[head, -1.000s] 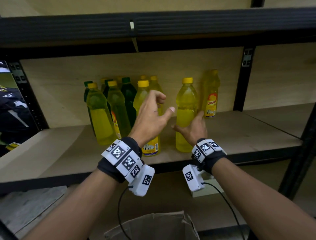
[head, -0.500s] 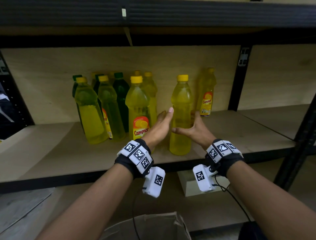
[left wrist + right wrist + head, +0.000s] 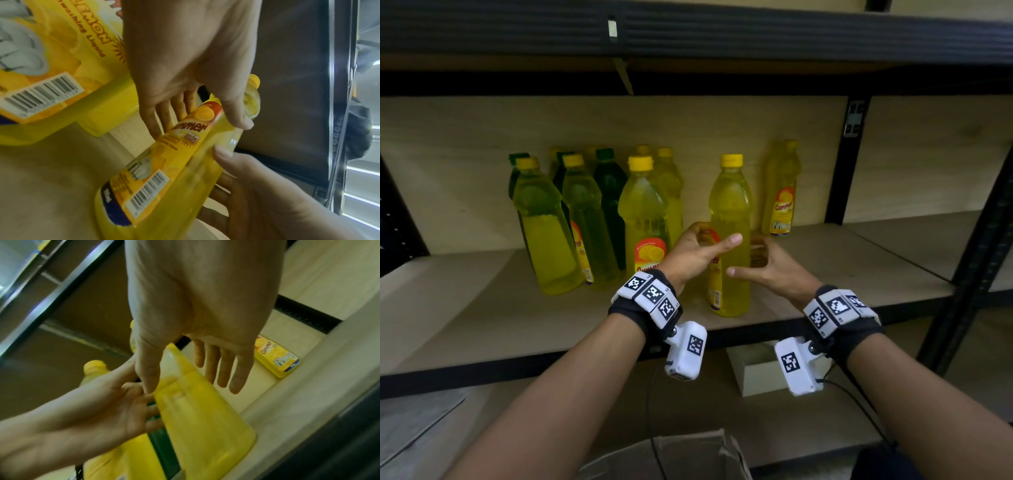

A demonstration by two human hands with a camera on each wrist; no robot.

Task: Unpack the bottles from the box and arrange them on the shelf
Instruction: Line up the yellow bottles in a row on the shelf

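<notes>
A yellow bottle (image 3: 729,205) with a yellow cap stands near the front of the wooden shelf (image 3: 482,325). My left hand (image 3: 717,236) holds its left side, thumb across the front and fingers behind. On the other side my right hand (image 3: 746,260) holds it, thumb in front and fingers round the back. The left wrist view shows the bottle (image 3: 170,178) blurred between my left hand (image 3: 200,124) and the right thumb. In the right wrist view my right hand (image 3: 187,382) lies along the bottle (image 3: 201,418).
Several yellow and green bottles (image 3: 585,222) cluster to the left, the nearest (image 3: 643,219) close to my left hand. One labelled bottle (image 3: 780,192) stands at the back right. A black upright (image 3: 846,164) bounds the bay. The cardboard box (image 3: 681,455) is below.
My left hand left the neighbouring bottle and came onto the middle one. The bottle has turned, so its label now shows at the left. The camera has moved closer.
</notes>
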